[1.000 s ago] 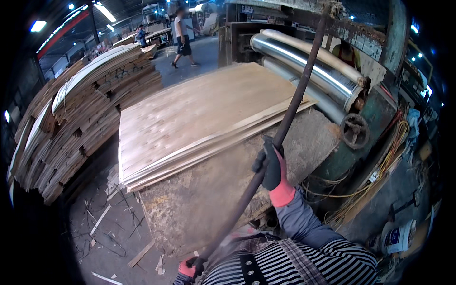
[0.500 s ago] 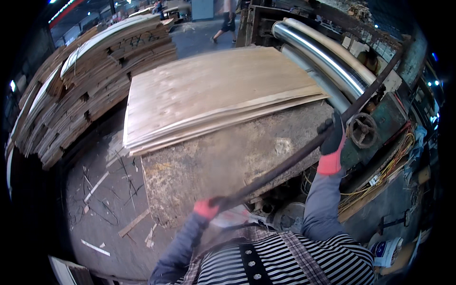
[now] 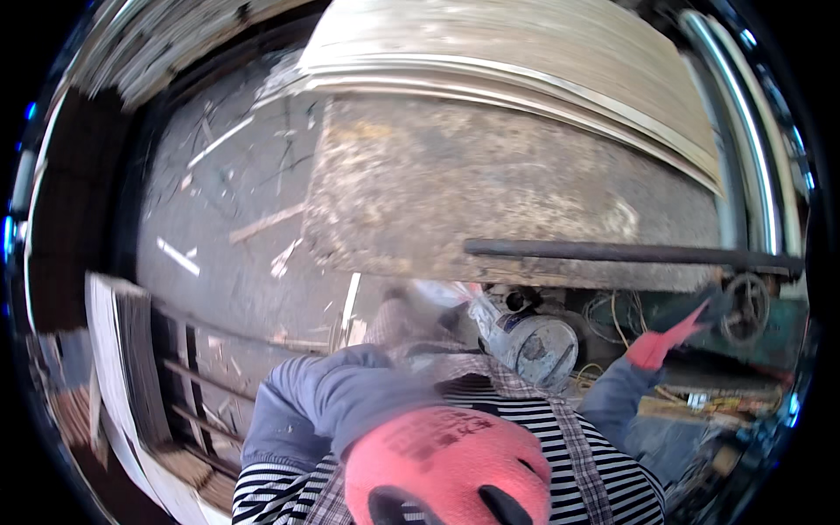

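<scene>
My left hand (image 3: 446, 464), in a pink glove with dark patches, is raised close to the camera at the bottom of the view. Its fingers run out of sight at the lower edge, so I cannot see a hold on anything. My right hand (image 3: 667, 343), gloved in pink and black, is blurred by motion, its fingers stretched toward a handwheel (image 3: 745, 308). A long dark bar (image 3: 595, 252) lies across the near edge of the worn worktable (image 3: 490, 184), apart from both hands. Thin wood sheets (image 3: 525, 44) lie stacked on the table's far side.
Metal rollers (image 3: 748, 131) stand at the right end of the table. Below the table edge sits a smeared bucket (image 3: 542, 350) beside loose cables. Wood scraps (image 3: 232, 140) litter the floor at left, and stacked boards (image 3: 131, 367) stand at lower left.
Both hands have let go of the dark bar, which now lies level along the table's near edge. My left hand has come up toward the camera; my right has dropped lower. The view has tilted down.
</scene>
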Demonstrator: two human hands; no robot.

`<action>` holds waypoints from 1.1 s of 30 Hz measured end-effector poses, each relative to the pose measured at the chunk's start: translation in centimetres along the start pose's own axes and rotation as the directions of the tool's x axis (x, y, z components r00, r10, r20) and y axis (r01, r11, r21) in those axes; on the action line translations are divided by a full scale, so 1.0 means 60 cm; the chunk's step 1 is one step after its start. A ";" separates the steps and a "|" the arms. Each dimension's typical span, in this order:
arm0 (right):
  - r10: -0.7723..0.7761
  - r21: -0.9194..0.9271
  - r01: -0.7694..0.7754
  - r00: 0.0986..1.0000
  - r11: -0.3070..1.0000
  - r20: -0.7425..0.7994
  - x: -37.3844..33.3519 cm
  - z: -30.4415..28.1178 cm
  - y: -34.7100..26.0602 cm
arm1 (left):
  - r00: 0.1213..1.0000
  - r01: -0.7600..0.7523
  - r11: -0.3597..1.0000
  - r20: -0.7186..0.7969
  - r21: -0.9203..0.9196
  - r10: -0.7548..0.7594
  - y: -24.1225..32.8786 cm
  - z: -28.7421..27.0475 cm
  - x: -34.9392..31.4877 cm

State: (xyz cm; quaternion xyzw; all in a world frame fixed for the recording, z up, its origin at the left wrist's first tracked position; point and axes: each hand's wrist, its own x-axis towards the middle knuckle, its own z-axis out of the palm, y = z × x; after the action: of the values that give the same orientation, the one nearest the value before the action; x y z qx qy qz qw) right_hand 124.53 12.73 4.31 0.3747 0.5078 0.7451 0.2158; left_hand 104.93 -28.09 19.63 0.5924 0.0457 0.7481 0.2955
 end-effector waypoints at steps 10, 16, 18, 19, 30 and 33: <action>0.445 0.384 0.367 0.886 -0.847 0.134 -0.053 -0.524 0.194 | 0.993 0.094 0.984 0.055 0.151 -0.103 0.257 -0.118 -0.082; 0.226 0.415 0.205 0.974 -0.886 0.001 -0.096 -0.809 0.158 | 0.985 0.100 0.976 0.121 0.192 -0.125 0.504 -0.213 -0.164; 0.192 0.430 0.217 0.976 -0.877 -0.101 -0.096 -0.907 0.159 | 0.977 0.106 0.974 0.159 0.201 -0.139 0.574 -0.239 -0.175; 0.180 0.464 0.242 0.968 -0.852 -0.174 -0.092 -0.948 0.168 | 0.973 0.109 0.972 0.176 0.207 -0.146 0.604 -0.254 -0.180; 0.067 0.512 0.171 0.974 -0.842 -0.214 0.015 -1.212 0.163 | 0.820 0.521 0.729 -0.498 0.444 -0.282 0.801 -0.471 -0.306; 0.099 0.536 0.174 0.981 -0.826 -0.165 0.088 -1.315 0.223 | 0.728 0.652 0.581 -0.615 0.486 -0.303 0.849 -0.571 -0.306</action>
State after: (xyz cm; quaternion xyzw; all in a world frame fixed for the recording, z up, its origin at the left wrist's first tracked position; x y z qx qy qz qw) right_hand 60.66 -35.78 2.32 0.2266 0.8954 -0.2581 -0.2835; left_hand 56.11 -69.39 15.10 0.4212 0.5468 0.6841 0.2358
